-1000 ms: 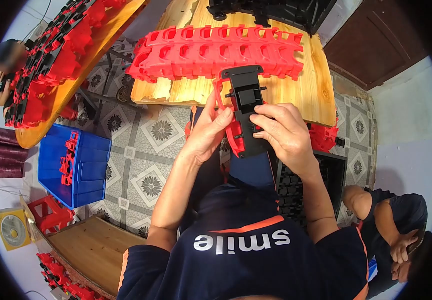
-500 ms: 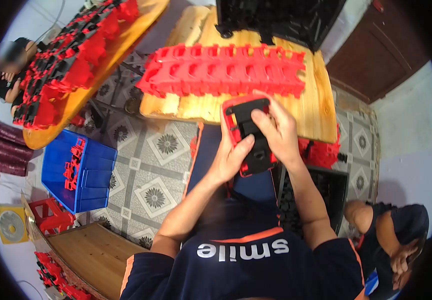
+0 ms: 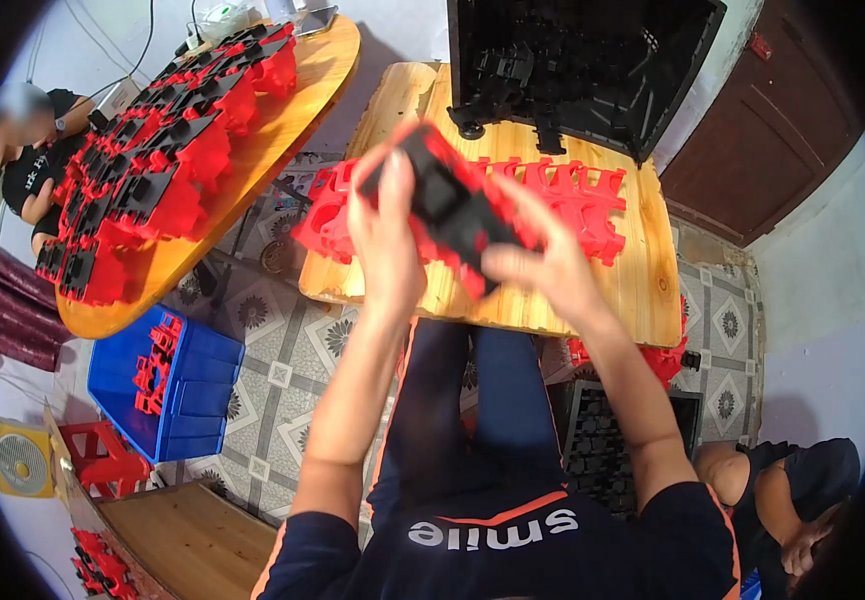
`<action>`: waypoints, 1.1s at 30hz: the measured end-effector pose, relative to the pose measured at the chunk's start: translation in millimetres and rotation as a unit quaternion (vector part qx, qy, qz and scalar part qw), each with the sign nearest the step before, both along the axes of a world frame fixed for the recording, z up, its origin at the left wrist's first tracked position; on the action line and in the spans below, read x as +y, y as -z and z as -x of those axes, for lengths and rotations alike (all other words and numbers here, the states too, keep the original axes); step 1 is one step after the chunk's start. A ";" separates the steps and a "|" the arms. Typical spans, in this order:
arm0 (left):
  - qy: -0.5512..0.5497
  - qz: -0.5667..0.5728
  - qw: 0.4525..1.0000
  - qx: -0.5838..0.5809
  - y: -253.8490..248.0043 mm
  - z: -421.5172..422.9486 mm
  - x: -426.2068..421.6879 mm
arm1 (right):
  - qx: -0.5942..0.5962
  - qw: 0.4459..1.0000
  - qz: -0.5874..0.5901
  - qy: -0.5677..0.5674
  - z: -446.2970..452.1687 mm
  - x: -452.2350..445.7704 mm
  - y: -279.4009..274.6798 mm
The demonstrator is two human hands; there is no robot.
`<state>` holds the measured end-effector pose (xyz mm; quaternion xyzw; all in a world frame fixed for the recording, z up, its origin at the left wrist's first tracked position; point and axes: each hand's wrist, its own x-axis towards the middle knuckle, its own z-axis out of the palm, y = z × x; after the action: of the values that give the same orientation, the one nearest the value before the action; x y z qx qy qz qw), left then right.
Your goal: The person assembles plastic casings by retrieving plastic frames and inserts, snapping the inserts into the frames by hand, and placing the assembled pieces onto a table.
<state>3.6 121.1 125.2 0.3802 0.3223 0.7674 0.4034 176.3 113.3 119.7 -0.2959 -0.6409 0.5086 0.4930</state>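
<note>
Both of my hands hold a red plastic housing with a black insert (image 3: 445, 195), raised over the wooden table (image 3: 383, 275) and tilted, somewhat smeared by motion. My left hand (image 3: 388, 235) is closed round its left end, thumb on the black face. At the lower right end, my right hand (image 3: 543, 265) grips the edge with its thumb and fingers. Behind the held part, a row of red plastic housings (image 3: 598, 205) lies on the table, partly hidden by my hands.
A black crate (image 3: 643, 110) with black parts stands at the table's back. On the left, an oval table (image 3: 303, 100) carries several red-and-black assemblies. A blue bin (image 3: 188, 400) stands below it. Another black crate (image 3: 688, 410) sits by my right leg. One person sits at each side.
My hands have carried the housing up and to the left, turning it to a diagonal. My left hand has shifted to its upper left end. The view has tilted upward.
</note>
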 end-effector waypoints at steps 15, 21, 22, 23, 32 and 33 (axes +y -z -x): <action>-0.063 0.068 0.611 0.786 90.5 84.3 300.0 | -0.187 0.972 0.140 -0.003 60.4 330.4 55.5; -0.094 0.016 0.470 0.877 116.7 96.7 359.8 | -0.235 0.944 -0.066 0.221 -112.2 201.9 -2.1; -0.085 0.073 0.548 0.829 97.4 84.6 332.7 | -0.224 0.913 -0.170 0.295 -137.4 170.8 5.8; -0.136 0.139 0.517 0.834 67.0 61.6 294.2 | -0.248 0.896 -0.129 0.344 -162.6 142.4 13.2; 0.057 -0.117 0.560 0.818 69.9 -104.3 87.8 | -0.048 0.967 0.067 0.242 -156.9 30.0 107.0; 0.047 -0.120 0.557 0.820 71.3 -105.7 89.3 | -0.023 0.958 0.072 0.277 -175.2 28.2 102.5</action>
<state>109.3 210.4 53.9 0.9049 0.4004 0.1358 -0.0490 351.5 141.6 17.2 -0.5080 -0.5070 0.3901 0.5768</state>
